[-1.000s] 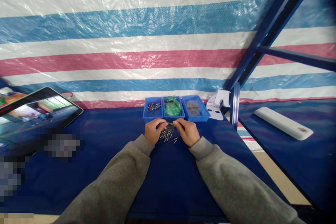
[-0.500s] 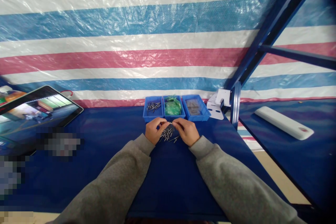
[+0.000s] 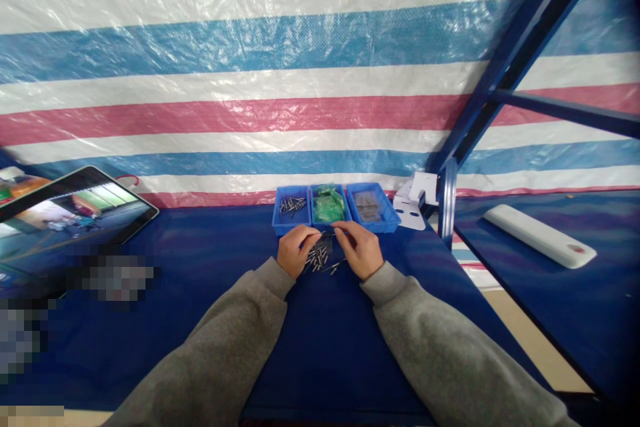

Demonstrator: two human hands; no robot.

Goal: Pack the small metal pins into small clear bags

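My left hand (image 3: 296, 248) is closed in a pinch above the blue table. Facing it, my right hand (image 3: 361, 248) pinches too, thumb and forefinger together. A thin dark metal pin (image 3: 327, 234) spans the short gap between the fingertips; its ends are hidden in the fingers. Just below lies a loose pile of small silver-and-dark metal pins (image 3: 318, 256), partly behind my left thumb. One more pin (image 3: 334, 269) rests near my right hand. Beyond the hands, the left blue bin (image 3: 279, 219) holds several similar pins.
The middle blue bin (image 3: 327, 223) holds crumpled green plastic, and the right blue bin (image 3: 393, 219) greyish clear packets. White cut-out sheets (image 3: 411, 212) lean by a blue metal post (image 3: 447, 203). A tablet (image 3: 85, 227) stands left; a white elongated device (image 3: 540, 236) lies right.
My fingertips have moved slightly apart, the right hand shifting a little up and right. The thin pin now shows between them. The view has tilted slightly.
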